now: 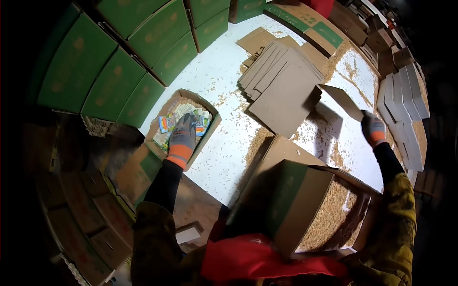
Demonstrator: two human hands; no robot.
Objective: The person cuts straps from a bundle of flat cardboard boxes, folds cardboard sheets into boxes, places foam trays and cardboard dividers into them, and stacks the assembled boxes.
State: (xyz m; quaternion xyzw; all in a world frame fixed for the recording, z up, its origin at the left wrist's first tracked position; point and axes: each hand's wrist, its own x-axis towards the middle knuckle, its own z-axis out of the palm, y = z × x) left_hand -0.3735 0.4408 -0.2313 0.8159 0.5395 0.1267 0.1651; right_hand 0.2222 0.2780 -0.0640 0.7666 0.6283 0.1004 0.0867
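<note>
My left hand [183, 139], in a grey and orange glove, rests on colourful printed packets [202, 125] inside a small open cardboard box [213, 127]. Its fingers reach forward over the packets; I cannot see whether the thumb pinches one. Pale shavings show beneath the packets. Over on the right, my gloved right hand [373, 128] is closed on the end of a flat cardboard piece [342, 101], raised above the white table. The far end of that piece meets a stack of flat cardboard sheets [286, 90].
A large open carton [305, 200] holding wood shavings [324, 219] stands close before me. Green boxes [157, 43] are stacked at the left, white-sided boxes [403, 105] at the right. Loose shavings litter the white table [214, 171]. A person's red garment [320, 5] shows at the far edge.
</note>
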